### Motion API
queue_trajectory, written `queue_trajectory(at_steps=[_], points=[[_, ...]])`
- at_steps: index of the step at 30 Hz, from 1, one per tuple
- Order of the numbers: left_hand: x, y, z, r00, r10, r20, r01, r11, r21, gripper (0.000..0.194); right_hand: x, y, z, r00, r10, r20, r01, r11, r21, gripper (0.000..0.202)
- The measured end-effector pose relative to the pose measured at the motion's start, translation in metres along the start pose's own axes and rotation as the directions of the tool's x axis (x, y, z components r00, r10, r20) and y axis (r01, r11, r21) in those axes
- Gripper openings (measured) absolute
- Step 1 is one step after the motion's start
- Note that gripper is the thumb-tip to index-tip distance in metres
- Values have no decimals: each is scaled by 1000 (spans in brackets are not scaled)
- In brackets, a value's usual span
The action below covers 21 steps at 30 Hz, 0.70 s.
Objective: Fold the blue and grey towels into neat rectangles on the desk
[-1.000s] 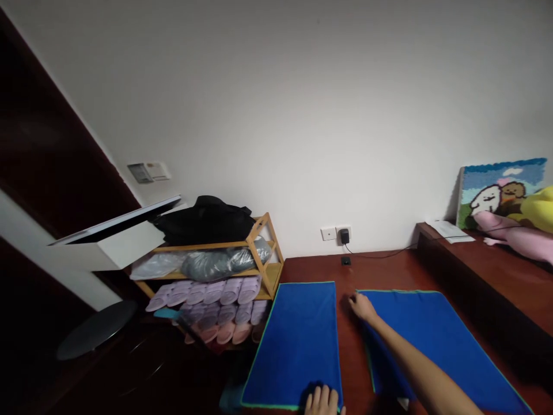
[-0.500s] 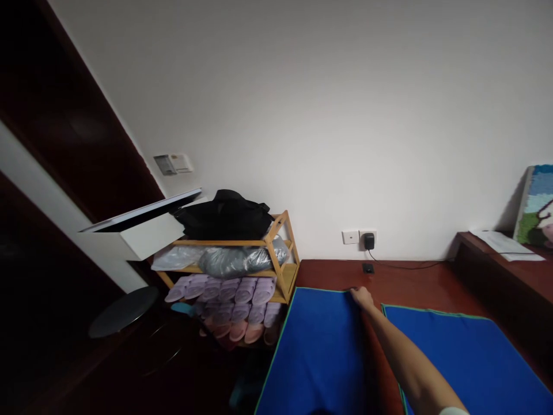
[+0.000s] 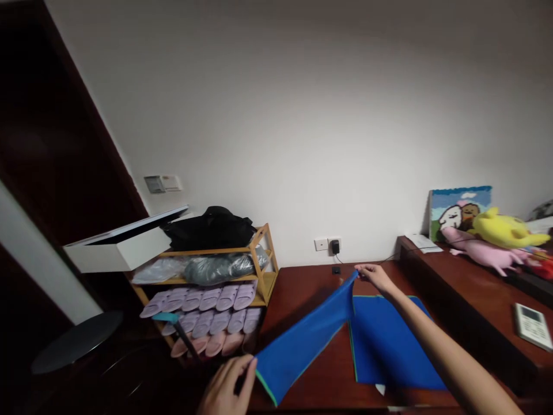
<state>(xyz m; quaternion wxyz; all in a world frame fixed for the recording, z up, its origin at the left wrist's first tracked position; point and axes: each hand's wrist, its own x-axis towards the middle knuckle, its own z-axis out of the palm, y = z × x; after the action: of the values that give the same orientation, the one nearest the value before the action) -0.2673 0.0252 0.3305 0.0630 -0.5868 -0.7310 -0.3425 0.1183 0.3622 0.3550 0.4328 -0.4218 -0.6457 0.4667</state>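
A blue cloth (image 3: 309, 331) with green edging hangs stretched at a slant between my two hands, above the reddish-brown wooden table (image 3: 298, 282). My left hand (image 3: 228, 383), low in the view, pinches its near left corner. Farther off and to the right, my right hand (image 3: 375, 276) grips the far upper corner between thumb and fingers. Beneath my right forearm, a second blue cloth (image 3: 389, 340) with the same green edging lies flat on the table.
Left of the table stands a wooden rack (image 3: 270, 276) with lilac slippers (image 3: 210, 298), pink slippers (image 3: 216, 344) and a black bag (image 3: 211, 227). A white box (image 3: 121, 251) juts out beside it. Plush toys (image 3: 501, 230) and a calculator-like device (image 3: 533, 325) lie on the raised ledge at right.
The left-hand blue cloth has come up off the table, now held at both ends. My left hand has entered view. The camera has turned right, bringing the plush toys into sight.
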Motion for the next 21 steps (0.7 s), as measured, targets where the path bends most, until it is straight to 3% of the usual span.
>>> queue_trajectory(at_steps=[4,9,12,15,18,21], points=[[30,44,-41,980,125,-154,-133,990,-44,51,-72,-48,-66,992,-113,-47,111,992,-56,54],[54,92,-62,961,224,-163,-240,967,-85,49,-170,-94,-132,952,-301,-53,248,862,-442,39],[61,115,-64,961,271,-57,-277,947,-161,48,-218,-106,-166,953,-300,-35,238,817,-525,45],[62,135,-59,942,309,135,-266,927,-266,44,-251,-105,-199,968,-252,-14,205,817,-539,48],[64,154,-46,886,325,330,-206,915,-347,40,-269,-93,-229,987,-154,56,161,842,-516,48],[77,168,-20,808,345,478,-160,908,-387,38,-265,-73,-249,992,-84,94,121,841,-527,49]])
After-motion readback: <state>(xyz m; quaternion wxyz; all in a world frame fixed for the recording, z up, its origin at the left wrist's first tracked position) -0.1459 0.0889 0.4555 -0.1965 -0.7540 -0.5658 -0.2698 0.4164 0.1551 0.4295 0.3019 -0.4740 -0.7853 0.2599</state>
